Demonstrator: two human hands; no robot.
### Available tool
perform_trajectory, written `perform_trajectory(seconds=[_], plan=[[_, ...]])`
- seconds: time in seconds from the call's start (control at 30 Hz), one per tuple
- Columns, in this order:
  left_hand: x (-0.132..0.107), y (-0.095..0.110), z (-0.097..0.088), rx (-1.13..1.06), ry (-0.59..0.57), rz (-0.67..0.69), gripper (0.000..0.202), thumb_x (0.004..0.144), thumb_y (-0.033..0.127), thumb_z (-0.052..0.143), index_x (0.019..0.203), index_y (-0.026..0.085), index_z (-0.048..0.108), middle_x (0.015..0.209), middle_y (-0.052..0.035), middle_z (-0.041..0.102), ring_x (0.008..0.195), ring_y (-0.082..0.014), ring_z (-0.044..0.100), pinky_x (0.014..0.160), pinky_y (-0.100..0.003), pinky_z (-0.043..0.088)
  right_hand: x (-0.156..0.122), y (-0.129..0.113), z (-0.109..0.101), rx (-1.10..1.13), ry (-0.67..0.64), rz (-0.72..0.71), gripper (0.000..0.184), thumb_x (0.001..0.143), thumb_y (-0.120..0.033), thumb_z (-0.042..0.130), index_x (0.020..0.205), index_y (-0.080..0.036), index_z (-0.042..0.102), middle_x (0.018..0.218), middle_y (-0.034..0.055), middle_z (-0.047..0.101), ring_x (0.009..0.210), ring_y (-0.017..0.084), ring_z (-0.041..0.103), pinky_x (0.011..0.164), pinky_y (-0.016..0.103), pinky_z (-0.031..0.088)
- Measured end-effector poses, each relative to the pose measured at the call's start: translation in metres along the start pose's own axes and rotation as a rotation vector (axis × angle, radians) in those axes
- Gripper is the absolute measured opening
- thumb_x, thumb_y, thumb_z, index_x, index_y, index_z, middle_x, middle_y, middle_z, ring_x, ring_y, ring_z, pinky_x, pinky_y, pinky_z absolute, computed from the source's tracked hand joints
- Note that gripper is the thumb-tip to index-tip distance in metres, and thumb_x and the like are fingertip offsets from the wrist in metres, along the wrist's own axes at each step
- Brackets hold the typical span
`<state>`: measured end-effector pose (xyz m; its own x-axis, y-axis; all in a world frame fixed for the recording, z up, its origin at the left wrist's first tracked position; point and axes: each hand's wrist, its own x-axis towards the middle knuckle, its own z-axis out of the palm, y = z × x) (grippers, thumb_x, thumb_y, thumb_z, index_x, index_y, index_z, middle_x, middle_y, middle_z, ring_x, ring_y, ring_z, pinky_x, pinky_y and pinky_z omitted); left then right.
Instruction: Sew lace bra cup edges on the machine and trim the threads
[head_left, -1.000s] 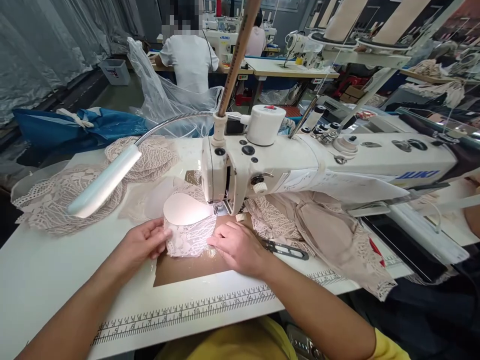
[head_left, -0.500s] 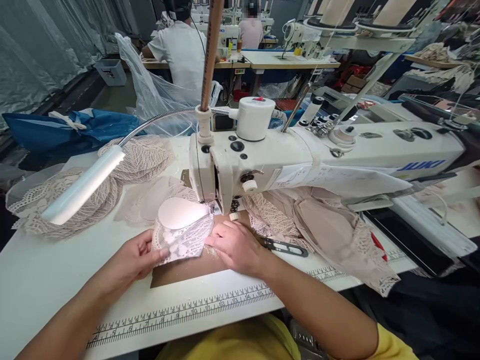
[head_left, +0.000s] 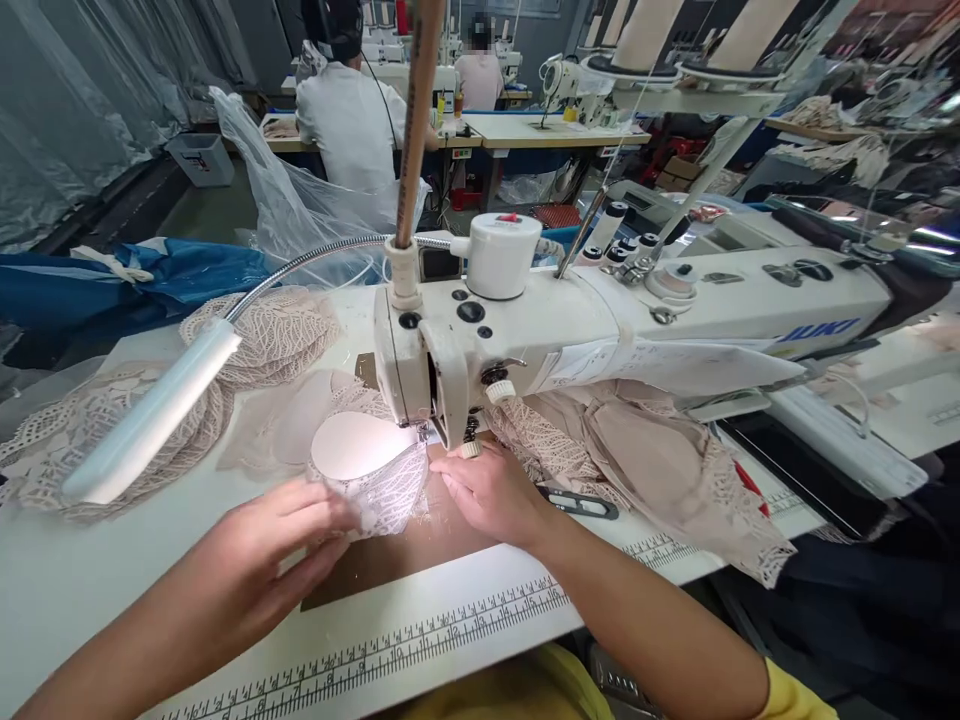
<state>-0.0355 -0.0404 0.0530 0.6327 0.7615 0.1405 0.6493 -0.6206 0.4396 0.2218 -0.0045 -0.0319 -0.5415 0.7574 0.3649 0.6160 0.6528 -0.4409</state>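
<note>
A pale lace bra cup with a smooth white oval pad lies under the needle area of a sewing machine. My left hand is at the cup's lower left edge, its fingers stretched over the lace and its thumb apart below; motion blurs the fingertips. Close to the presser foot, my right hand has its fingers closed together at the lace's right edge. Beside my right wrist lie thread snips, partly covered by the hand.
Stacked lace pieces lie left under a lamp. More bra pieces and a dark phone-like slab lie right. A printed ruler runs along the table's front edge. A person in a white shirt sits ahead.
My left hand has let its pinch on the lace loosen and moved right over it, fingers extended. My right hand has slid slightly toward the presser foot. The whole view has shifted a little.
</note>
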Motion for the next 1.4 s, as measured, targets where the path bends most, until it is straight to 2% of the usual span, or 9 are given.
perform_trajectory(seconds=[0.07,0.17,0.33,0.57,0.7,0.8,0.93,1.17,1.4], plan=[[0.023,-0.010,0.011,-0.001,-0.067,0.098,0.020,0.095,0.021,0.042,0.101,0.021,0.061,0.093,-0.0067,0.064,0.082,-0.0178,0.060,0.070,-0.026,0.049,0.002,-0.001,-0.001,-0.042,-0.017,0.035,0.022,0.084,-0.011,0.049,0.092,-0.017,0.069,0.075,0.0045,0.063,0.070,0.017,0.054,0.066,0.026,0.041],[0.047,-0.027,0.035,0.125,-0.048,0.229,0.021,0.094,0.018,0.043,0.108,0.017,0.060,0.089,-0.0079,0.065,0.083,-0.0212,0.058,0.074,-0.035,0.047,0.003,-0.004,-0.003,-0.099,-0.039,0.048,0.020,0.083,-0.012,0.052,0.090,-0.020,0.069,0.074,0.0035,0.063,0.070,0.017,0.053,0.067,0.027,0.040],[0.050,-0.045,0.057,0.198,-0.073,0.274,0.019,0.094,0.020,0.044,0.101,0.017,0.062,0.084,-0.0075,0.063,0.076,-0.0211,0.055,0.068,-0.036,0.044,0.006,-0.004,-0.005,-0.119,-0.066,0.039,0.021,0.084,-0.012,0.050,0.091,-0.021,0.068,0.081,0.0038,0.064,0.076,0.018,0.053,0.067,0.026,0.038],[0.045,-0.052,0.058,0.181,-0.060,0.351,0.018,0.093,0.016,0.046,0.107,0.018,0.059,0.115,-0.0101,0.064,0.103,-0.0244,0.055,0.084,-0.038,0.042,0.009,-0.005,-0.006,-0.206,-0.126,0.068,0.021,0.086,-0.014,0.048,0.097,-0.020,0.065,0.083,0.0038,0.062,0.076,0.018,0.052,0.067,0.029,0.035],[0.046,-0.052,0.058,0.227,-0.072,0.355,0.021,0.093,0.015,0.044,0.107,0.018,0.059,0.110,-0.0099,0.067,0.098,-0.0241,0.057,0.082,-0.039,0.043,0.010,-0.008,-0.005,-0.233,-0.167,0.087,0.036,0.080,-0.011,0.052,0.113,-0.024,0.060,0.095,0.0061,0.062,0.085,0.021,0.053,0.072,0.030,0.037],[0.047,-0.049,0.057,0.255,-0.098,0.336,0.022,0.093,0.015,0.041,0.107,0.018,0.058,0.107,-0.0106,0.067,0.094,-0.0245,0.057,0.079,-0.040,0.043,0.011,-0.013,-0.006,-0.273,-0.240,0.098,0.045,0.075,-0.008,0.053,0.117,-0.023,0.059,0.101,0.0089,0.061,0.093,0.024,0.053,0.076,0.033,0.039],[0.049,-0.045,0.058,0.263,-0.106,0.304,0.022,0.092,0.015,0.042,0.109,0.017,0.057,0.106,-0.0111,0.067,0.094,-0.0260,0.058,0.075,-0.039,0.045,0.014,-0.019,-0.005,-0.327,-0.256,0.125,0.042,0.076,-0.007,0.050,0.114,-0.022,0.060,0.099,0.0098,0.061,0.092,0.025,0.053,0.077,0.035,0.041],[0.051,-0.036,0.064,0.293,-0.084,0.194,0.031,0.088,0.016,0.047,0.118,0.014,0.056,0.117,-0.0147,0.063,0.098,-0.0285,0.056,0.078,-0.042,0.048,0.015,-0.020,-0.001,-0.366,-0.188,0.187,0.039,0.082,-0.011,0.046,0.118,-0.022,0.058,0.097,0.0097,0.062,0.086,0.024,0.054,0.073,0.035,0.041],[0.052,-0.041,0.061,0.261,-0.060,0.256,0.028,0.091,0.018,0.044,0.115,0.013,0.058,0.112,-0.0152,0.065,0.094,-0.0262,0.058,0.076,-0.040,0.049,0.008,-0.016,-0.004,-0.324,-0.202,0.117,0.035,0.082,-0.013,0.049,0.114,-0.023,0.058,0.097,0.0077,0.061,0.088,0.023,0.051,0.073,0.033,0.037]])
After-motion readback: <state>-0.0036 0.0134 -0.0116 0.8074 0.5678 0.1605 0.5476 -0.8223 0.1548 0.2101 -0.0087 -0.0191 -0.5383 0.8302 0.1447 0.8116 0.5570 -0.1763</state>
